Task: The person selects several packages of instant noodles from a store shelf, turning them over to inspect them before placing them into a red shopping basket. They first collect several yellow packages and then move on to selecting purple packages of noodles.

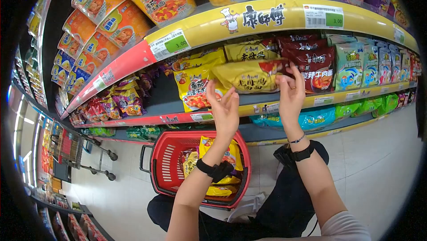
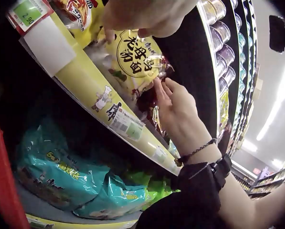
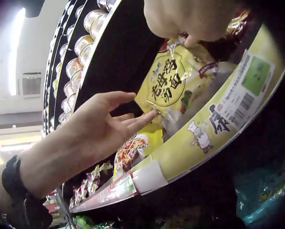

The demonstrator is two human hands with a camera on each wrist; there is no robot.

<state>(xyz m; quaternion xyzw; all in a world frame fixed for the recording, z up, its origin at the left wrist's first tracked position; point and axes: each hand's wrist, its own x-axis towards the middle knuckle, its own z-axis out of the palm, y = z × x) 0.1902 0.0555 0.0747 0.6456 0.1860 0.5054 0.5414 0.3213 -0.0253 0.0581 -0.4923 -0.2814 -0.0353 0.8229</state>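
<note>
A glossy yellow noodle packet [image 1: 251,77], red at its upper right end, spans crosswise between the left hand [image 1: 224,107] and the right hand [image 1: 291,94], fingers touching both ends. Its dark characters sit inside an outlined frame and face outward (the film turns clear and crinkly along the lower part). It looks sealed, slightly creased, just above the shelf's front edge [image 1: 262,107]; whether it rests there is unclear.
</note>
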